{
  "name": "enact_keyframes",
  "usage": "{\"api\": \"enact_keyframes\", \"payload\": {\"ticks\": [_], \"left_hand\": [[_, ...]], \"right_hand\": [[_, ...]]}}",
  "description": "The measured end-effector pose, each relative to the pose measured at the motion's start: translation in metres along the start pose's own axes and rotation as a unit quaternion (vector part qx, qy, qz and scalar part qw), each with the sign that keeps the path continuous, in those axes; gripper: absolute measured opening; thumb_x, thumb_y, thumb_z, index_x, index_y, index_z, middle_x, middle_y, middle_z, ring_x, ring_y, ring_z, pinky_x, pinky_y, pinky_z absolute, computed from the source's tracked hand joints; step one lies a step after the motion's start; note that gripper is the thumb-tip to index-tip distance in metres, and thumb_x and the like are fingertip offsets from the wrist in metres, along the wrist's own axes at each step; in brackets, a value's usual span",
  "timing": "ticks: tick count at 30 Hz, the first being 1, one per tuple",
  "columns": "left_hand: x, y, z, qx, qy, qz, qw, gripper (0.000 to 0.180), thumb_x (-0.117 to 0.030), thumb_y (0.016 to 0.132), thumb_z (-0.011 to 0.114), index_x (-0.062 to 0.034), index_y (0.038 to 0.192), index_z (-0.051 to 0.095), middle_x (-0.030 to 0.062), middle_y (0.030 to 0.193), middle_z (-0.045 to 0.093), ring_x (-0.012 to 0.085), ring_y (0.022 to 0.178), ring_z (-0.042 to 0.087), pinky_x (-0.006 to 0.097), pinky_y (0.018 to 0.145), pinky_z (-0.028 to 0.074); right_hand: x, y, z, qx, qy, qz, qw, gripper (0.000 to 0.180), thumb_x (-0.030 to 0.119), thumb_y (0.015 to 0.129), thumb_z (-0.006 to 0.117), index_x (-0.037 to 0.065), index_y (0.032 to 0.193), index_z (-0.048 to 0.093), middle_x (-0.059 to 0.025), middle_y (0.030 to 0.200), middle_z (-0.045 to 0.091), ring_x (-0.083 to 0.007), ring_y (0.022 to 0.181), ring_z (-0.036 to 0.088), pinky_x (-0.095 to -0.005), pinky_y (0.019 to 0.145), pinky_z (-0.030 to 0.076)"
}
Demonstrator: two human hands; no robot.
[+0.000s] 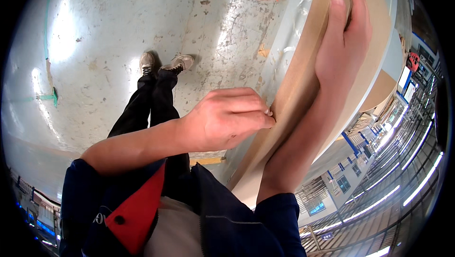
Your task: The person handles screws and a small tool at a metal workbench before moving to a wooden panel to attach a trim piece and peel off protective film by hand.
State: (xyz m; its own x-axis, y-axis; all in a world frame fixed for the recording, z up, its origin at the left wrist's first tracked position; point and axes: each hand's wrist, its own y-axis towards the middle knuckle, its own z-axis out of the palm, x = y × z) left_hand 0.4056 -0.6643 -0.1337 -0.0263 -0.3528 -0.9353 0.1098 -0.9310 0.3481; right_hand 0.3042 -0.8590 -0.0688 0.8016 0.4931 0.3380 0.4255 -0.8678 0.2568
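Head | left hand (222, 119) pinches board (303, 74) edge | right hand (343, 39) flat on it

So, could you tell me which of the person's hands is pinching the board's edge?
The left hand: its fingertips pinch the wooden board at its edge, while the right hand lies flat higher up on it.

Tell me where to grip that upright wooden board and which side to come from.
Grip the wooden board by its long tan edge, coming from the open floor side. It stands on edge and is thin, so fingers can wrap that edge. The right hand already lies flat over it higher up, while the left hand pinches at the edge lower down. A second hold spaced along the edge would probably steady it.
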Motion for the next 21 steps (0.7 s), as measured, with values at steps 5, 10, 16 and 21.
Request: {"api": "enact_keyframes", "payload": {"ticks": [5,10,16,21], "left_hand": [[0.018,0.05,-0.007,-0.104,0.009,-0.025,0.994,0.013,0.006,0.086,0.079,-0.0028,0.095,0.079,0.0104,0.09,0.071,0.025,0.079,0.072,0.034,0.067,0.058],[0.006,0.023,0.001,-0.057,0.036,-0.005,0.998,0.014,0.004,0.084,0.082,-0.0038,0.095,0.078,0.0095,0.089,0.07,0.0249,0.078,0.07,0.036,0.066,0.057],[0.006,0.009,-0.001,-0.047,0.026,-0.017,0.998,0.016,0.005,0.084,0.081,-0.005,0.095,0.08,0.0111,0.09,0.072,0.0251,0.081,0.072,0.036,0.067,0.058],[0.012,0.048,-0.002,-0.089,0.048,0.0,0.995,0.011,0.005,0.084,0.082,-0.0013,0.091,0.076,0.0119,0.088,0.071,0.0259,0.077,0.071,0.036,0.065,0.056]], "right_hand": [[-0.003,0.0,0.002,0.018,0.06,0.017,0.998,0.053,0.032,0.111,0.055,-0.002,0.153,0.056,-0.0207,0.151,0.062,-0.0319,0.138,0.059,-0.0399,0.118,0.043],[0.001,0.003,0.004,0.002,0.009,-0.015,1.0,0.055,0.032,0.111,0.055,-0.004,0.152,0.055,-0.0223,0.151,0.061,-0.032,0.14,0.058,-0.0397,0.118,0.042],[-0.001,0.001,0.001,0.0,0.005,0.0,1.0,0.056,0.034,0.111,0.054,-0.004,0.152,0.055,-0.0229,0.152,0.061,-0.033,0.142,0.056,-0.0405,0.12,0.04],[-0.001,0.005,0.003,0.003,0.023,-0.001,1.0,0.056,0.035,0.11,0.055,-0.003,0.152,0.056,-0.0226,0.152,0.061,-0.0335,0.142,0.056,-0.0411,0.12,0.04]]}}
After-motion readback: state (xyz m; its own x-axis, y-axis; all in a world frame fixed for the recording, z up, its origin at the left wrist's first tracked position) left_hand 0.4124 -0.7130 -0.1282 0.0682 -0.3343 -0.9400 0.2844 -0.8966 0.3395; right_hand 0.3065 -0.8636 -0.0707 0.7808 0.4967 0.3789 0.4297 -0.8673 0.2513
